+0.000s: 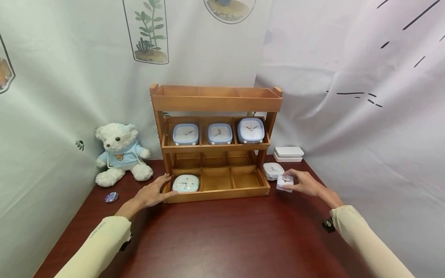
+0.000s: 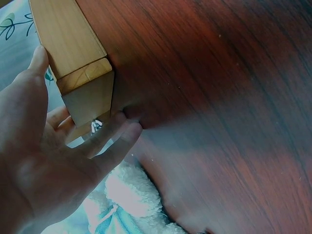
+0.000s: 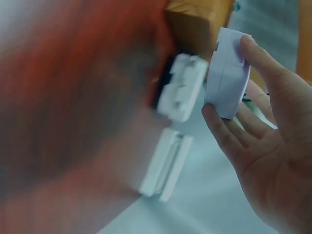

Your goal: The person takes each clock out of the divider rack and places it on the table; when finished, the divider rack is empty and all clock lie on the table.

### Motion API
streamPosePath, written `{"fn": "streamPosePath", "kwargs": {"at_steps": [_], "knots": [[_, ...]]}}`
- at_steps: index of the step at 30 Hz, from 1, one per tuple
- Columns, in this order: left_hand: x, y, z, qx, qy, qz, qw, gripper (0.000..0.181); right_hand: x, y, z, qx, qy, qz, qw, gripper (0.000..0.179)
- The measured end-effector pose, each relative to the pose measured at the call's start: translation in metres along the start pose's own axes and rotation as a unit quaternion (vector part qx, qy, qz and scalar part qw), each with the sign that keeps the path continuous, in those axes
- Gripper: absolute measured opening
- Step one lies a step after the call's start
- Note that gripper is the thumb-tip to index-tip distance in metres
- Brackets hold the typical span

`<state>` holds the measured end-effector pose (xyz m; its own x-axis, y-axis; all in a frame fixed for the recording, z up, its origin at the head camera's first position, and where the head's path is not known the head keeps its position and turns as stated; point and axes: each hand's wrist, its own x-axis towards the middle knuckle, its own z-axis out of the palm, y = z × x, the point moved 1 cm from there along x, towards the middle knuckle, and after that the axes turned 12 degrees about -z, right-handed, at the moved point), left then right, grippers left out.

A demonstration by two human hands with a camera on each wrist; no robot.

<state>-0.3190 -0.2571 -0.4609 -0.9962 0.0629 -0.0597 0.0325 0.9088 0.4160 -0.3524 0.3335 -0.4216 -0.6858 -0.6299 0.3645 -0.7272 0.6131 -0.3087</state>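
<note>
Okay, nearest: cream sleeves (image 1: 368, 239) over a dark red wood-grain table (image 1: 222, 235). Left hand (image 1: 151, 192) at the lower left end of the wooden rack (image 1: 217, 104), fingers spread, thumb by the front edge; firm contact hard to confirm. Small purple round tin (image 1: 111, 197) on the table, left of that hand. Right hand (image 1: 306, 182) pinches a small pale lavender alarm clock (image 1: 286, 180) between thumb and fingertips, just right of the rack's lower right corner; whether it clears the table, can't tell.

Handling, judged: light, stiff plastic casing, smooth so a bit slippery, dial cover likely the fragile part. Best hold: opposite side edges, off the dial. Dial points up and back toward the person. Face near square, so no clear long axis there; edge-on in the right wrist view, the body is a slab, longer along the face than front to back.

Mint-green alarm clock (image 1: 185, 183) in the bottom tier's left compartment. White alarm clock (image 1: 272, 171) just behind the held one, beside the rack. Middle tier: three blue-rimmed alarm clocks (image 1: 220, 134), one per compartment. White teddy bear (image 1: 119, 154) in blue hoodie, left; stacked white boxes (image 1: 289, 151), back right. Printed backdrop (image 1: 215, 58) behind.
</note>
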Motion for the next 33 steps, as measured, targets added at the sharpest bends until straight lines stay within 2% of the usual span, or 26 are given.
{"fn": "streamPosePath", "kwargs": {"at_steps": [5, 11, 19, 27, 33], "knots": [[-0.001, 0.000, 0.000, 0.000, 0.000, 0.003, 1.0000, 0.090, -0.020, 0.011, 0.012, -0.008, -0.016, 0.007, 0.9998, 0.044], [-0.001, 0.000, 0.000, 0.001, 0.001, 0.002, 1.0000, 0.091, -0.030, 0.021, 0.021, -0.005, -0.029, 0.027, 0.9992, 0.045], [0.002, -0.002, 0.002, 0.005, 0.004, 0.001, 1.0000, 0.093, -0.035, 0.032, 0.027, -0.021, -0.011, 0.034, 0.9991, 0.041], [0.002, -0.003, 0.004, 0.003, 0.002, 0.000, 1.0000, 0.094, -0.037, 0.041, 0.026, -0.016, 0.002, 0.029, 0.9994, 0.038], [0.001, -0.002, 0.001, 0.002, 0.003, -0.006, 1.0000, 0.092, -0.032, 0.053, 0.023, -0.063, 0.018, 0.018, 0.9977, 0.038]]}}
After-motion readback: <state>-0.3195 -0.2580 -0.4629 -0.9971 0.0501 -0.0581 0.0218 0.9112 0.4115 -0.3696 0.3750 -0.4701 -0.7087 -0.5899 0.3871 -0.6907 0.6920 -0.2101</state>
